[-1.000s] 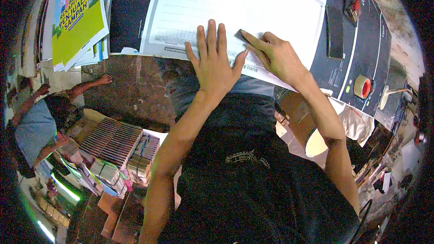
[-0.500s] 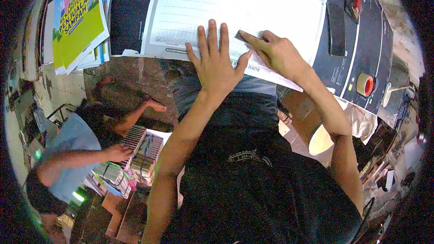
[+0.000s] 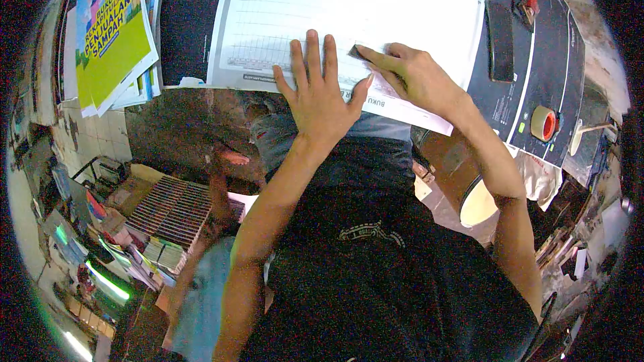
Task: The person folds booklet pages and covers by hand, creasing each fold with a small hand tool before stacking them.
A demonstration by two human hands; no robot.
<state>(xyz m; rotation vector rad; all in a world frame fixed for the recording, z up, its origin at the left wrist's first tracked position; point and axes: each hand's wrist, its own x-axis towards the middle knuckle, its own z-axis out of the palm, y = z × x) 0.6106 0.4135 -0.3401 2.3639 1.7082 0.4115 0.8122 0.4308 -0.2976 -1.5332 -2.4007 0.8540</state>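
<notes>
The large white printed sheet [image 3: 402, 13] lies on the dark tabletop [image 3: 184, 20], its near edge by the person's lap, and has barely shifted over the last 1 second. The left hand [image 3: 318, 97] rests flat on it with the fingers spread, clamped on nothing. The right hand [image 3: 419, 77] is closed on a small dark piece [image 3: 353, 52], index finger stretched along it against the paper; the 2 hands are just beside each other, and I cannot tell whether the left thumb touches the right. Both have kept almost the same spot, so the paper seems steadily held and the work undisturbed. To the left lie colourful booklets [image 3: 117, 40]; to the right, a black bar [image 3: 500, 40] and a tape roll [image 3: 542, 123]. The main change is farther out: a co-worker in a blue-grey shirt [image 3: 211, 288] has moved in behind the left forearm, beside the ridged stack [image 3: 174, 208].
</notes>
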